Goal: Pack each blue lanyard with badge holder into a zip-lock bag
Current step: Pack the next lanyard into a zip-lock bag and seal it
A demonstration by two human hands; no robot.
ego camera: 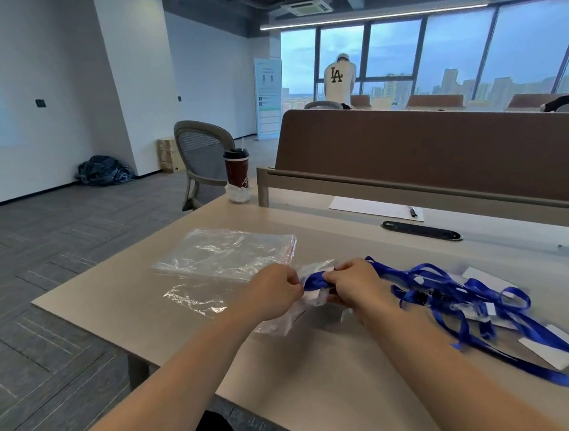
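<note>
L hand [276, 290] curled on bag [316, 267] | R hand [355, 284] pinches lanyard [313, 279], prob. inside

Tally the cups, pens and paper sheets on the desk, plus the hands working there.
Cup: 1
Pen: 1
Paper sheet: 1
Hands: 2, left hand and right hand
Total: 5

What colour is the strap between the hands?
Blue; head view shows the lanyard strap, gripped by the right hand, at the left hand's zip-lock bag.
</note>
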